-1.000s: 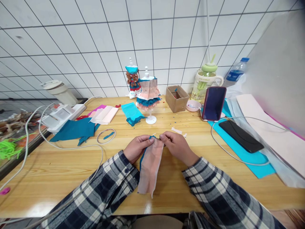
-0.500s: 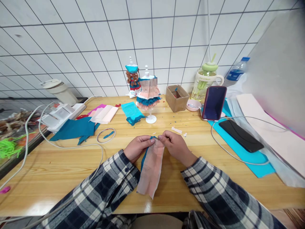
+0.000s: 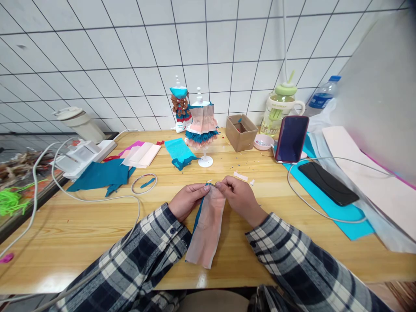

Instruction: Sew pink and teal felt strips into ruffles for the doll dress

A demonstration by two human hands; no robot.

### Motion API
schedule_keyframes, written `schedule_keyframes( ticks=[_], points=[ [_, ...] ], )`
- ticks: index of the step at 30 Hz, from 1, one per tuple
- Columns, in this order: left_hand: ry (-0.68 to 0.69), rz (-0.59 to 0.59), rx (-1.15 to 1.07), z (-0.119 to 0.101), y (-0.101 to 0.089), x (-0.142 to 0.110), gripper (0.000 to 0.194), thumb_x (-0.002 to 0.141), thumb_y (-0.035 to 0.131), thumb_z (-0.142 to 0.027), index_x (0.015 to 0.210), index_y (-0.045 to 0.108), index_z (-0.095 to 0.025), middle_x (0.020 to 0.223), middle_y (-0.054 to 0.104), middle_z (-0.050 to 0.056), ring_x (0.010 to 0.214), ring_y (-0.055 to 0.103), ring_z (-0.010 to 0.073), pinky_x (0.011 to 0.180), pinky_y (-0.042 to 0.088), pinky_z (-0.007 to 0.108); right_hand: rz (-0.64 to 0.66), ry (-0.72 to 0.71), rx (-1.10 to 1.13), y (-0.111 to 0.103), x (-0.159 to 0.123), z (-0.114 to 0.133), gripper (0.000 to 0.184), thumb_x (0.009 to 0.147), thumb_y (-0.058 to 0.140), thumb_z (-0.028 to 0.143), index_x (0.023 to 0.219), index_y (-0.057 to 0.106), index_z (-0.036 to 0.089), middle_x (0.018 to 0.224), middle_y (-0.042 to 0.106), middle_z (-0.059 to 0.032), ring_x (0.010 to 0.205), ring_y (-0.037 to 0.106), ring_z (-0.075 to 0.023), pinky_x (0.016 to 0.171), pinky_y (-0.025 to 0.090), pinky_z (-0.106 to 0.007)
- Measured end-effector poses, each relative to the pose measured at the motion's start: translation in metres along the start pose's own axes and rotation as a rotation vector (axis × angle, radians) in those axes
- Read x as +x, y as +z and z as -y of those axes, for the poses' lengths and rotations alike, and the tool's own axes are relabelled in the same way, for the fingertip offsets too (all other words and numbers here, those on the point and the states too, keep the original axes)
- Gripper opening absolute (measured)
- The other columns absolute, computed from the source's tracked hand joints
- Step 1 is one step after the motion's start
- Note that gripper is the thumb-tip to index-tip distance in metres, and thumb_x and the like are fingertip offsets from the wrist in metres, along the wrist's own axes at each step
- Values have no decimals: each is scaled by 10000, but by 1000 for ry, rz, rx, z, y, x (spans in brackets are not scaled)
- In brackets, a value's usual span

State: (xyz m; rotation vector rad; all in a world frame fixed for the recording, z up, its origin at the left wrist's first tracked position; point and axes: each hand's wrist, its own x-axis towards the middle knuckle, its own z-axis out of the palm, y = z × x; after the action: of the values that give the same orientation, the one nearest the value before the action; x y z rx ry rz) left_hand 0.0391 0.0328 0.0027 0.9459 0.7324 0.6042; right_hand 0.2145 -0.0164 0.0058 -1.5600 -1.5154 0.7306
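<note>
My left hand (image 3: pixel 186 200) and my right hand (image 3: pixel 238 197) pinch the top edge of a pink fabric strip (image 3: pixel 207 227) backed with teal cloth. The strip runs from my fingertips toward me across the wooden table (image 3: pixel 81 234). Both hands are closed on that far edge, a few centimetres apart. Beyond them stands a small mannequin (image 3: pixel 202 125) on a white stand wearing a pink and teal dress, with a second dressed mannequin (image 3: pixel 180 106) behind it.
Teal fabric pieces (image 3: pixel 104 174), pink sheets (image 3: pixel 143 154), a wire ring (image 3: pixel 144 183) and a white machine (image 3: pixel 82 151) lie left. A cardboard box (image 3: pixel 241 132), pink dish (image 3: pixel 263 142), green-lidded jug (image 3: pixel 282 108), propped phone (image 3: pixel 291 139), flat phone (image 3: pixel 328 183) and cable (image 3: pixel 312 208) sit right.
My right fingers slid slightly left along the strip's top edge. The strip's near end shifted a little on the table.
</note>
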Motion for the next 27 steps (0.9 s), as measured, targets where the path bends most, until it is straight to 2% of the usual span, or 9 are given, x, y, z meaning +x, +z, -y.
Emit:
schedule_keyframes(
  ticks=[7,13,27],
  points=[
    [56,-8,-13,-1,3,0,280,717,786,-360,882,758,-135,964,756,78,835,679,173,834,484,277,12,-2,-7,-2,2,-1,366,895,488,490,664,527,209,586,509,28,589,458,-131,561,294,-257],
    [83,-71,7,2,2,2,268,701,798,-353,855,753,-138,907,760,57,783,667,149,802,486,256,13,2,2,-1,1,-1,373,891,495,492,652,515,206,569,491,35,576,446,-124,554,291,-252],
    [79,-23,30,4,-2,3,263,721,787,-359,864,752,-141,888,758,50,782,661,136,780,484,234,-16,2,5,3,-1,0,342,896,507,462,679,547,201,569,497,48,563,445,-110,543,293,-233]
  ],
)
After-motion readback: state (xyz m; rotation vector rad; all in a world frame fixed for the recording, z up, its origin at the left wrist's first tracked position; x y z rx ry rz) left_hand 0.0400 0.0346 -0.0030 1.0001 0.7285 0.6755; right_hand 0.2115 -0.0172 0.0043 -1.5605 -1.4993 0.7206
